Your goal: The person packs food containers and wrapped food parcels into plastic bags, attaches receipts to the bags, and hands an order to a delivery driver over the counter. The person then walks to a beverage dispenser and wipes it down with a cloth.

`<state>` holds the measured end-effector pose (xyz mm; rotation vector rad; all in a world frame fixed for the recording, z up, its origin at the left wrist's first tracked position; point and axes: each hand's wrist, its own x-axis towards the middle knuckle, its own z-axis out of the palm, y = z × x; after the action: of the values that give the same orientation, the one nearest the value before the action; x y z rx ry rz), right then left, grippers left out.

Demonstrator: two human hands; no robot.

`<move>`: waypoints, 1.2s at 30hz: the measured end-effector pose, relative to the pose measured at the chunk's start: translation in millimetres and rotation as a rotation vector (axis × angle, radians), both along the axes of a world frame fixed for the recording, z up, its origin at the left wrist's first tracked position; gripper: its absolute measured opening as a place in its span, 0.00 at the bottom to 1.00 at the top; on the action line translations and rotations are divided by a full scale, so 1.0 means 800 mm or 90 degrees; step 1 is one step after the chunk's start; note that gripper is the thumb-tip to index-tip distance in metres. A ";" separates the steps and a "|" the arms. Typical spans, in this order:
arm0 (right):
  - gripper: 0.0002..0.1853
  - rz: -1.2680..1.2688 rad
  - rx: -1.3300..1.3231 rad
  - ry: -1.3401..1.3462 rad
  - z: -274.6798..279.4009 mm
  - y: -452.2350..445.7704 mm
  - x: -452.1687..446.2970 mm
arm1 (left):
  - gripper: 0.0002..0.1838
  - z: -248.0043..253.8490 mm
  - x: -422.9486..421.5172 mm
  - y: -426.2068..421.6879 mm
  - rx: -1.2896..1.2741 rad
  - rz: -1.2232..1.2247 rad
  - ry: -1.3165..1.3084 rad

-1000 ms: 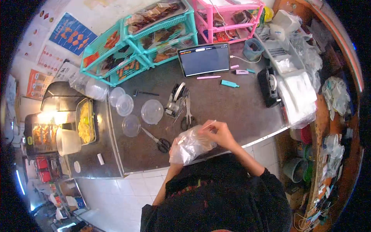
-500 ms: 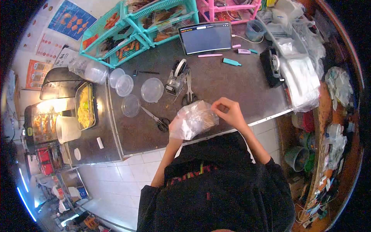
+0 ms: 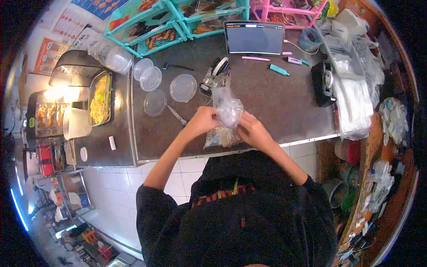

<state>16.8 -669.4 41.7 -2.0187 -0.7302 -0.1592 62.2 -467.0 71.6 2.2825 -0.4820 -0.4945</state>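
A crumpled clear plastic bag (image 3: 230, 114) is between my two hands above the front of the dark table. Its upper part is puffed up. The lower part bunches over pale, brownish contents that I cannot make out. My left hand (image 3: 202, 120) closes on the bag's left side, fingertips bent inward. On the right side my right hand (image 3: 254, 130) pinches the plastic, its fingers partly behind the bag. Just beyond the bag stands a small tape dispenser (image 3: 215, 76). Scissors (image 3: 177, 115) lie by my left hand, their handles hidden under it. Round clear lids (image 3: 183, 87) rest farther left.
A tablet (image 3: 254, 39) stands at the back, before teal baskets (image 3: 202, 29) and a pink rack (image 3: 291, 18). Pens and a teal marker (image 3: 279, 70) lie nearby. At right are a black tape dispenser (image 3: 323, 84) and stacked plastic bags (image 3: 353, 104). A food tray (image 3: 101, 98) sits left.
My left hand has moved from under the bag to its upper left side. My right hand has come in against the bag's right side. The bag is now taller, its top pointing away from me.
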 end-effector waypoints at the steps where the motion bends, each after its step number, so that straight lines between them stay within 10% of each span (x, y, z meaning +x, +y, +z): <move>1: 0.13 -0.007 0.015 0.019 -0.003 0.003 -0.006 | 0.18 -0.009 0.002 0.002 -0.010 0.009 0.012; 12: 0.13 -0.141 -0.040 0.022 -0.013 0.037 -0.031 | 0.18 -0.048 -0.050 -0.023 -0.111 0.315 0.065; 21: 0.07 -0.133 0.007 0.062 -0.020 0.012 -0.024 | 0.23 -0.047 -0.074 -0.031 -0.519 0.376 0.172; 24: 0.04 -0.147 0.080 0.173 -0.018 0.010 -0.016 | 0.25 -0.092 -0.079 -0.010 -0.254 0.180 0.008; 36: 0.06 0.016 0.072 0.330 -0.001 -0.020 0.014 | 0.18 -0.062 -0.078 -0.031 -0.203 0.235 -0.077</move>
<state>27.8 -685.7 41.3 -1.8295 -0.4055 0.3222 -0.3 -491.5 22.0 2.0340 -0.1726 -0.0868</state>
